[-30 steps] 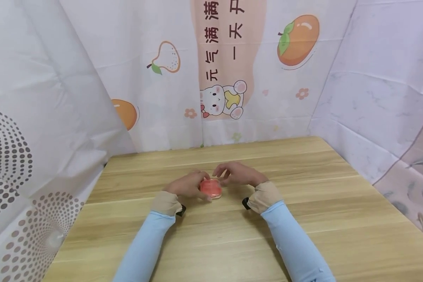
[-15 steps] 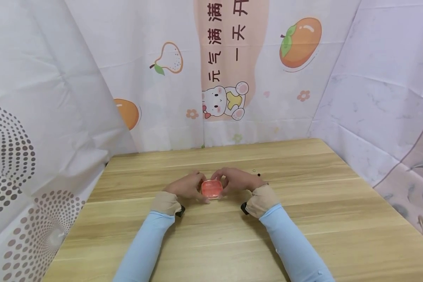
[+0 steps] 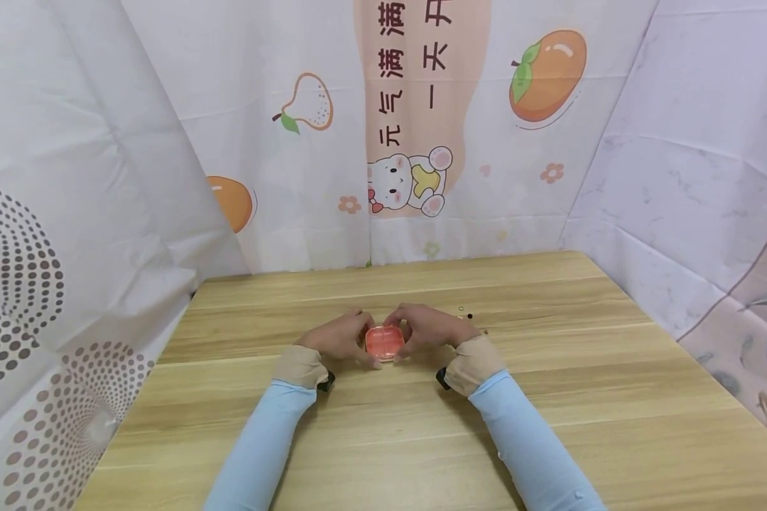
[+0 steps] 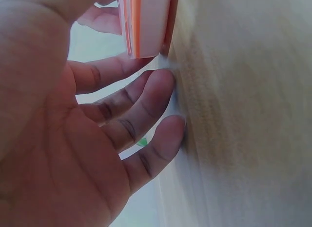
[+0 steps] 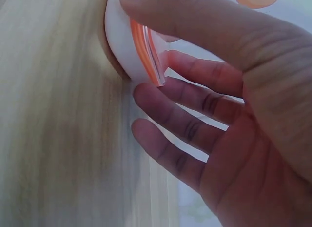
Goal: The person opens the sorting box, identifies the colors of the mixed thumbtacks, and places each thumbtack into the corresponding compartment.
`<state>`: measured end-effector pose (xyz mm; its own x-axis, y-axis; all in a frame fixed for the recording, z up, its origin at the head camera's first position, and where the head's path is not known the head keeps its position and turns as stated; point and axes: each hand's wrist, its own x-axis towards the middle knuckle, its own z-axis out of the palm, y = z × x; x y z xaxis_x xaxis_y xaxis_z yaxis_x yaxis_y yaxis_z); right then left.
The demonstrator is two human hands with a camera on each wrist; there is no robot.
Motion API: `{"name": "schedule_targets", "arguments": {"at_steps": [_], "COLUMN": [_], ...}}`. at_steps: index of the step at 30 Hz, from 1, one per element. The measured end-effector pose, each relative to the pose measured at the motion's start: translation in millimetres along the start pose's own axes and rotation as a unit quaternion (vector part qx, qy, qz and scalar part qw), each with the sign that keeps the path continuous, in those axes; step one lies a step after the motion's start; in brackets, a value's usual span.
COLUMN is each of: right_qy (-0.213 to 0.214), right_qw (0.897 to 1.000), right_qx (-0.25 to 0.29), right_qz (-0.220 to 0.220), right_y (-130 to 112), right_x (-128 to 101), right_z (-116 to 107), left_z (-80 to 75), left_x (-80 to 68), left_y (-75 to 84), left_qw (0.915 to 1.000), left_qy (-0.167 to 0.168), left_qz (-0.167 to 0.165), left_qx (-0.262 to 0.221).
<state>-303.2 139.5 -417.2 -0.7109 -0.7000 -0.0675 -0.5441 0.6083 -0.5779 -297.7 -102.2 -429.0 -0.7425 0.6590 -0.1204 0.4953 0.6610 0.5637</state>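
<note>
Compact case [image 3: 384, 341] sits on the surface [image 3: 550, 397]; our left hand [image 3: 339, 337] and right hand [image 3: 430, 328] pinch its sides, so we squeeze evenly and keep it flat.

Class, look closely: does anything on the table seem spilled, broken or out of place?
Nothing stands out. The small pink case sits flat on the wooden table, held between the left hand and right hand.

A wooden table [image 3: 550, 397] is seen across the lower frame. Fruit-printed sheets [image 3: 281, 177] are hung behind, with a cartoon bear [image 3: 405, 184] at upper centre.
</note>
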Motion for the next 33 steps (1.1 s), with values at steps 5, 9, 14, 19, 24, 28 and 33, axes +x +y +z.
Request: {"name": "schedule_targets", "arguments": {"at_steps": [5, 9, 14, 19, 24, 28, 33], "right_qy": [-0.009, -0.012, -0.001, 0.001, 0.003, 0.004, 0.01], "right_qw": [1.0, 0.999, 0.998, 0.998, 0.999, 0.999, 0.999], "right_qx": [0.019, 0.047, 0.065, 0.062, 0.052, 0.042, 0.039], "right_qz": [0.007, 0.013, 0.028, 0.029, 0.016, 0.012, -0.002], "right_y": [0.3, 0.6, 1.7, 2.4, 2.0, 0.8, 0.3], "right_x": [-0.9, -2.7, -5.1, -6.1, -6.9, -7.8, -8.6], "right_z": [-0.9, -3.2, -6.5, -8.3, -9.5, -11.2, -12.8], "left_z": [0.0, 0.3, -0.3, -0.7, -0.2, 0.3, -0.9], "left_x": [-0.9, -0.8, -0.1, -0.2, 0.8, 1.2, -0.7], "left_y": [-1.0, -2.2, -2.7, -3.3, -4.7, -5.3, -5.5], "left_qw": [1.0, 0.9999, 0.9999, 1.0, 1.0, 1.0, 0.9998], "left_qy": [-0.001, -0.001, 0.001, -0.002, -0.003, -0.002, 0.0], "left_qz": [0.006, 0.012, 0.009, 0.003, 0.001, 0.004, 0.01], "left_qx": [-0.002, -0.001, -0.005, -0.004, -0.002, -0.006, -0.017]}}
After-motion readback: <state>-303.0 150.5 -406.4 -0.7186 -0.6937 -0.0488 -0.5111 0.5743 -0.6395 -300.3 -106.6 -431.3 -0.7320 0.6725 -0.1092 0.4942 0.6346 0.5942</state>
